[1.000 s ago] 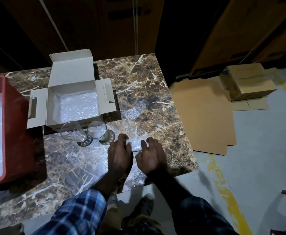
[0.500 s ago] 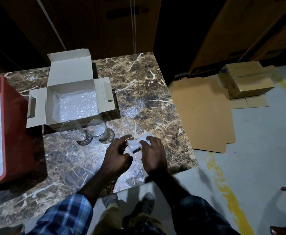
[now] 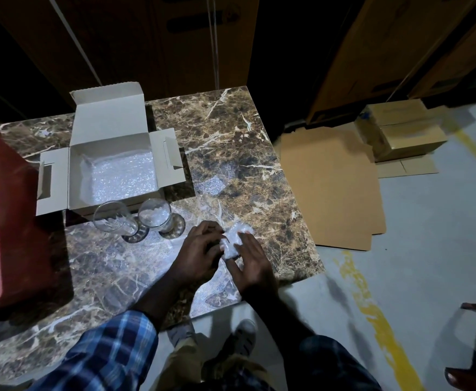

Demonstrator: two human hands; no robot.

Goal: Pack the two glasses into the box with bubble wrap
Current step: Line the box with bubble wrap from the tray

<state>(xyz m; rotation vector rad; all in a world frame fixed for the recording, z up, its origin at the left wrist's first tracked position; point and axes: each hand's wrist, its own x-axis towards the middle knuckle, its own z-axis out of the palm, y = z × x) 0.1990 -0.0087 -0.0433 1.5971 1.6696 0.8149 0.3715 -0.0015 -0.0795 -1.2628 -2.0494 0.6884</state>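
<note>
Two clear glasses [image 3: 117, 222] [image 3: 157, 217] stand side by side on the marble table [image 3: 231, 153], just in front of the open white box [image 3: 109, 142]. The box floor is lined with bubble wrap [image 3: 121, 177]. To the right of the glasses, my left hand [image 3: 198, 256] and my right hand [image 3: 249, 263] both grip a small crumpled piece of bubble wrap [image 3: 235, 239] between them. A larger clear sheet lies flat under my hands on the table.
A red crate [image 3: 14, 221] holding bubble wrap stands at the table's left end. Flat cardboard sheets [image 3: 332, 187] and brown boxes [image 3: 403, 134] lie on the floor to the right. The table's right edge runs close to my right hand.
The bubble wrap between my hands has gone from a flat roll to a scrunched wad. Both hands have shifted slightly right and away from me.
</note>
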